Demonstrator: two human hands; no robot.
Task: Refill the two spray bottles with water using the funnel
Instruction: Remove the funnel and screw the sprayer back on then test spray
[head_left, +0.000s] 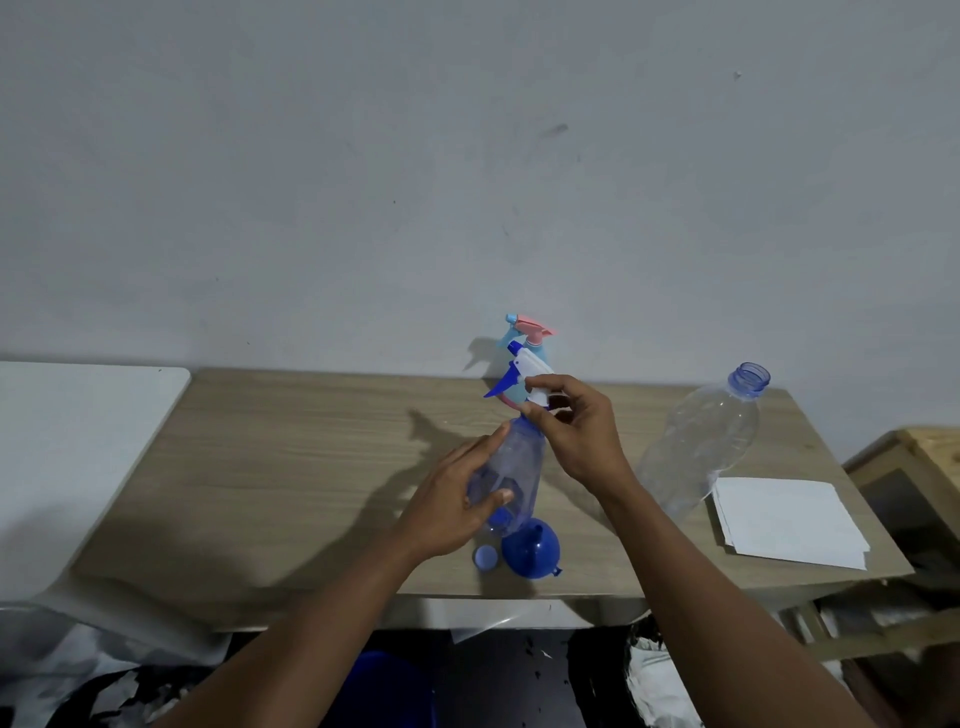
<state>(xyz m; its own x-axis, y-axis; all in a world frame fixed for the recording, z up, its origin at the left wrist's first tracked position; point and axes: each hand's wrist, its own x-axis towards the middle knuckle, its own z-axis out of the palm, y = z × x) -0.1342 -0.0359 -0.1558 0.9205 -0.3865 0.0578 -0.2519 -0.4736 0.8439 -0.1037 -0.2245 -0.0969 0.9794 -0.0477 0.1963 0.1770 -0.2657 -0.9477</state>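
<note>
Sprayer (524, 371) is being pinched at the neck by the right hand (576, 431), directly at twelve o'clock above the upright bottle (511, 467), which is being clasped by the left hand (452, 499).

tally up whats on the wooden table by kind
spray bottles: 2 (blue-and-white one held by the hands, pink-and-light-blue one behind it)
large clear bottle: 1
funnel: 1
bottle cap: 1
stack of white paper: 1
total: 6
</note>
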